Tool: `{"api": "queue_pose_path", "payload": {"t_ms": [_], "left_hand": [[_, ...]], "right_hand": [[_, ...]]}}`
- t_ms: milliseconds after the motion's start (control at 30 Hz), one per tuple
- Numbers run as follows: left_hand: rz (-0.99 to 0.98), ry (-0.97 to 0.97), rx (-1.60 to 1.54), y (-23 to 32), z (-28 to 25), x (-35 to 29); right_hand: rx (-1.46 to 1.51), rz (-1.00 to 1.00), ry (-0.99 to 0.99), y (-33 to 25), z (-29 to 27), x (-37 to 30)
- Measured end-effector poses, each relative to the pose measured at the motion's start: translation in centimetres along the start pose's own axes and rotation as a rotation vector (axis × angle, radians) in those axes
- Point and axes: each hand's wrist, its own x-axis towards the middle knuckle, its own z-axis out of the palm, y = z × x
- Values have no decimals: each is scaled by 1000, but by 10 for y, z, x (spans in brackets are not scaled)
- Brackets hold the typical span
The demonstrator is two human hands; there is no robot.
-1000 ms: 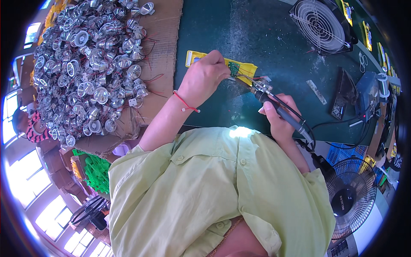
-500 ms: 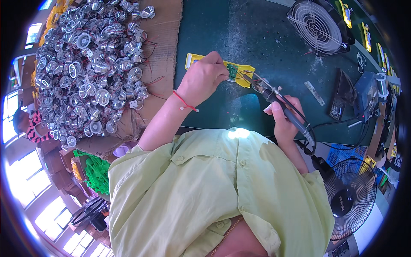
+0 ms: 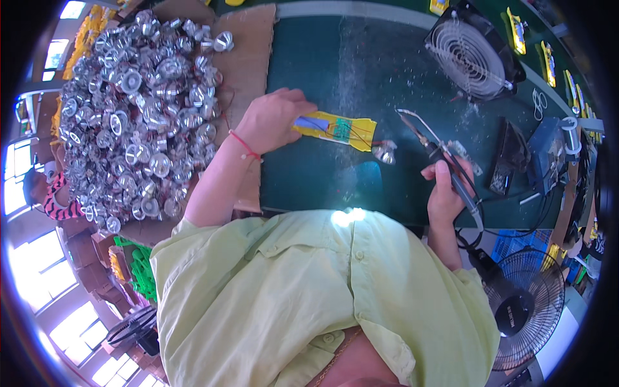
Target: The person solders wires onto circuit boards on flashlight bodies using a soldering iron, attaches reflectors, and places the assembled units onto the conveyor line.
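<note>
My left hand [image 3: 274,121] is closed on the left end of a yellow plastic casing [image 3: 364,133] lying on the dark green bench. Inside the casing are a blue-purple cell [image 3: 313,124] and a small green circuit board [image 3: 342,131]. Thin wires run from its right end to a shiny reflector lamp [image 3: 385,153] on the bench. My right hand [image 3: 445,193] is wrapped round a soldering iron [image 3: 461,188] with a thin curved metal tube alongside. The iron's tip is raised, to the right of the casing and apart from it.
Many reflector lamps [image 3: 155,97] are heaped on cardboard [image 3: 242,64] at left. A square fan [image 3: 467,55] stands at the far right, near a solder spool [image 3: 570,135] and blue box [image 3: 547,155]. A round fan [image 3: 516,313] stands lower right. Another person [image 3: 55,193] is at far left.
My left hand has shifted left from the board to the casing's end. The soldering iron has moved right, away from the casing. The reflector lamp beside the casing now shows plainly.
</note>
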Motion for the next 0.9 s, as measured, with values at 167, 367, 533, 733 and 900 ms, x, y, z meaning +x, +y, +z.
{"api": "queue_pose_path", "payload": {"t_ms": [167,367,533,733,900], "left_hand": [[-195,158,-28,-25,-29,54],[-455,257,113,-58,-19,221],[-535,609,-32,-79,-3,282],[-632,189,-58,-128,-26,244],[-586,180,-77,-65,-28,143]], "right_hand": [[-12,4,59,2,-8,9],[-15,130,21,5,2,10],[-41,192,-11,10,5,9],[-23,240,0,15,2,11],[-56,202,-58,12,5,13]]}}
